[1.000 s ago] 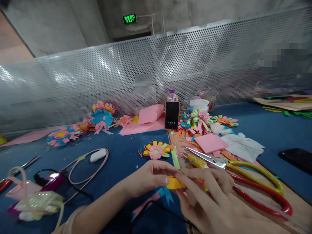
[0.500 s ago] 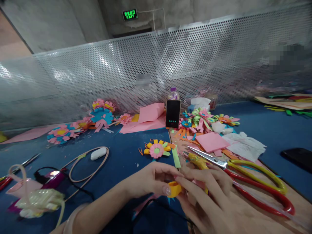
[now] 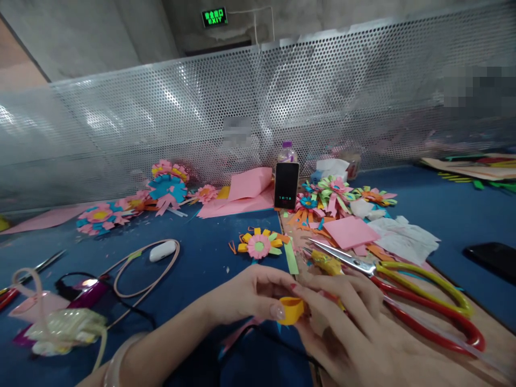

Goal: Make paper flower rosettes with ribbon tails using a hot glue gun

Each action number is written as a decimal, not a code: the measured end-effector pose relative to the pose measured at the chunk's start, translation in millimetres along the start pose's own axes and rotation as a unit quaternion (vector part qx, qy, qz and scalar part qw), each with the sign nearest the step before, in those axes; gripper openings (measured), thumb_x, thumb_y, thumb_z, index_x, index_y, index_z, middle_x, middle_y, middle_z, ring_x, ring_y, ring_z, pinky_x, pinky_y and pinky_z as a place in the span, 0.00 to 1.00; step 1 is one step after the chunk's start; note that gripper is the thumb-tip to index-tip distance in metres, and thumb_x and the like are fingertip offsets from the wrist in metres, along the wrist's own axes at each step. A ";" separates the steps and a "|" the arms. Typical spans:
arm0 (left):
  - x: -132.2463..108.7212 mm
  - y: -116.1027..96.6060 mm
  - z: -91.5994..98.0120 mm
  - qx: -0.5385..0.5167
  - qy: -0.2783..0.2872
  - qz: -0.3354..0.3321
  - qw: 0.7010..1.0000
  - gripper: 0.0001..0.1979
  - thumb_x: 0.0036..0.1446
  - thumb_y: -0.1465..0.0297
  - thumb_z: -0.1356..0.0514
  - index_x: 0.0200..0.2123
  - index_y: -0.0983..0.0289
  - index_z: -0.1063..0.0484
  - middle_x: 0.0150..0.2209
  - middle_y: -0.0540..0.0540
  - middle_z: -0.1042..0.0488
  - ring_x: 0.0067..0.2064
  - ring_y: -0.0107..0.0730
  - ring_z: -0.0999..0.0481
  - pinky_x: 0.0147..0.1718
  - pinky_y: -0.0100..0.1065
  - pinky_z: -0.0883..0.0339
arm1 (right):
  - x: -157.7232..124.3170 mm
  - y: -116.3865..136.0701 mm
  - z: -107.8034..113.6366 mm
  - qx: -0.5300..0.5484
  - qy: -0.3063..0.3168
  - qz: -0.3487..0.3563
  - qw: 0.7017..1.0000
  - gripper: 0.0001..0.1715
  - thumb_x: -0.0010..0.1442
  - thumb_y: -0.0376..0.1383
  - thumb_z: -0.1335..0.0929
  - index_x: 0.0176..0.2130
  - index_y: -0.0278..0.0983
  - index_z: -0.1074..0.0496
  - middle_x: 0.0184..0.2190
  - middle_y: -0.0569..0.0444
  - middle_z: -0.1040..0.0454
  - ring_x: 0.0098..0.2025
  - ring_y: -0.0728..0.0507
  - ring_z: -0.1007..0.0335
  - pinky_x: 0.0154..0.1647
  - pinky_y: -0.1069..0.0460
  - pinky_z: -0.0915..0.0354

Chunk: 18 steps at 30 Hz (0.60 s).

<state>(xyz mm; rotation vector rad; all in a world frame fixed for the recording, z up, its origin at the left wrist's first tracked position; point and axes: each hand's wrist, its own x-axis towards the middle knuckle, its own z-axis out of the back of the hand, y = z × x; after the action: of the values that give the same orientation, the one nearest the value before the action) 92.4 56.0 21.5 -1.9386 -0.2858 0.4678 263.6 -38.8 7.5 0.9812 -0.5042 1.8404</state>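
ok, l hand [image 3: 256,295] pinched the yellow paper loop [image 3: 292,312] over the bench [image 3: 205,263], this side of the pink/yellow flower [image 3: 258,246]; r hand [image 3: 350,320] was up against it, but couldn't tell its grip. prob best was a light, even pinch, so the curve didn't crease.

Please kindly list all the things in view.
Curled paper strip: 1, yellow, lower centre
Paper flowers: several, multicoloured, centre and back
Paper sheets: several, pink, back
Perforated screen: 1, grey, back
Exit sign: 1, green, top
Upright device: 1, black, centre
Bottle: 1, purple-capped, behind device
Scissors: 2, red-yellow handles, right and left
Paper square: 1, pink, right of centre
Tissues: a few, white, right
Phone: 1, black, right edge
Cables: several, pink and black, left
Rounded case: 1, white, left
Tabletop: 1, mostly blue, below
Left hand: 1, holding strip
Right hand: 1, lower right
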 end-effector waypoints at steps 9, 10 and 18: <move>0.1 -0.2 -2.2 -0.006 0.000 -0.002 1.000 0.26 0.33 0.61 0.27 0.36 0.68 0.25 0.33 0.52 0.25 0.35 0.26 0.29 0.38 0.28 0.39 | -5.3 0.2 -3.1 0.041 -0.015 -0.045 0.998 0.11 0.59 0.41 0.33 0.42 0.42 0.26 0.36 0.55 0.25 0.39 0.44 0.35 0.42 0.50 0.40; -0.1 0.3 -1.7 -0.005 0.001 -0.002 1.000 0.25 0.33 0.61 0.27 0.36 0.67 0.25 0.33 0.52 0.26 0.35 0.26 0.29 0.38 0.28 0.39 | -5.4 -1.8 -2.0 0.060 -0.019 -0.056 0.996 0.11 0.60 0.43 0.33 0.40 0.42 0.26 0.36 0.56 0.25 0.39 0.44 0.35 0.41 0.51 0.40; -0.3 3.6 9.8 0.059 0.031 -0.017 0.998 0.25 0.34 0.65 0.27 0.39 0.64 0.25 0.38 0.51 0.29 0.41 0.30 0.30 0.45 0.34 0.40 | -8.5 -13.2 7.5 0.050 0.069 -0.008 0.996 0.15 0.65 0.42 0.39 0.39 0.46 0.24 0.40 0.60 0.24 0.42 0.45 0.32 0.43 0.49 0.41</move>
<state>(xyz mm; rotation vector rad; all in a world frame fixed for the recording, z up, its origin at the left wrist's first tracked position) 87.7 62.6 14.8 -1.8263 -0.2460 0.3936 280.2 -42.7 4.2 0.9128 -0.3220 1.9195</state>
